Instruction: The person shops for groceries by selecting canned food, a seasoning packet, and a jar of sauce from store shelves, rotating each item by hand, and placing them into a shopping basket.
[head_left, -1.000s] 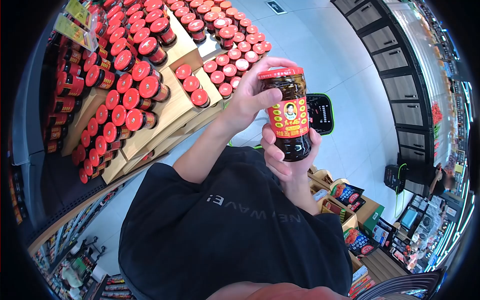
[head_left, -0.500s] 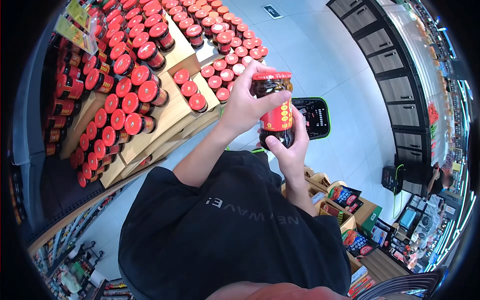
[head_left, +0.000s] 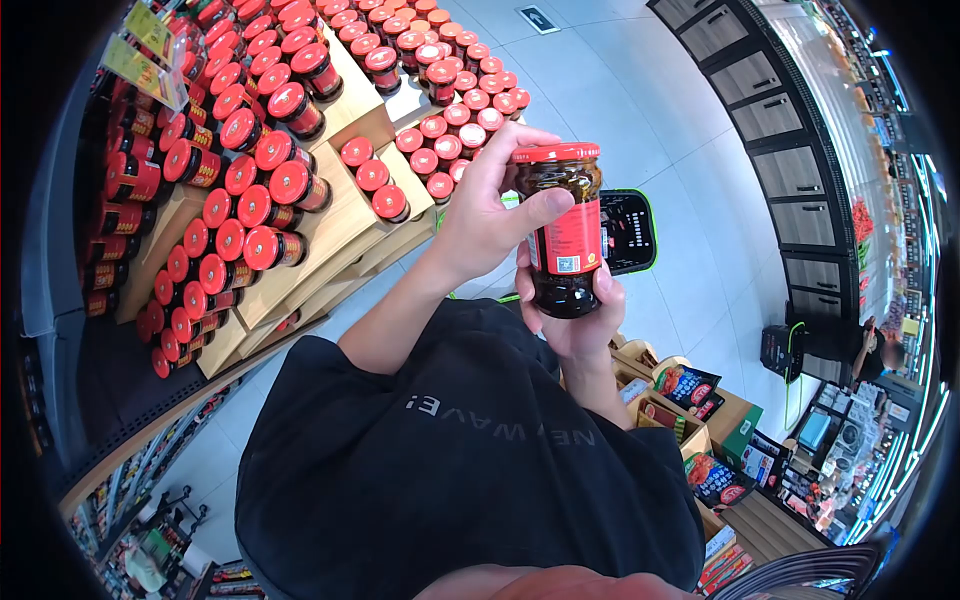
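A glass jar (head_left: 566, 235) with a red lid, dark contents and a red label is held upright before my chest. A label side with small print and a square white code faces me. My left hand (head_left: 490, 215) wraps round its upper part from the left, thumb across the glass below the lid. My right hand (head_left: 585, 325) grips the jar's lower end, fingertips showing on both sides; its palm is partly hidden behind the jar.
Many red-lidded jars (head_left: 290, 185) stand on stepped wooden shelves (head_left: 345, 225) at the left. Behind the held jar is a black basket (head_left: 630, 232) with a green rim. Bagged goods (head_left: 715, 480) are at lower right; another person (head_left: 838, 345) stands at far right.
The jar has turned in my hands: its portrait label faced me at first, then a side with yellow marks, now the small print. Both hands have shifted slightly left since the first frame.
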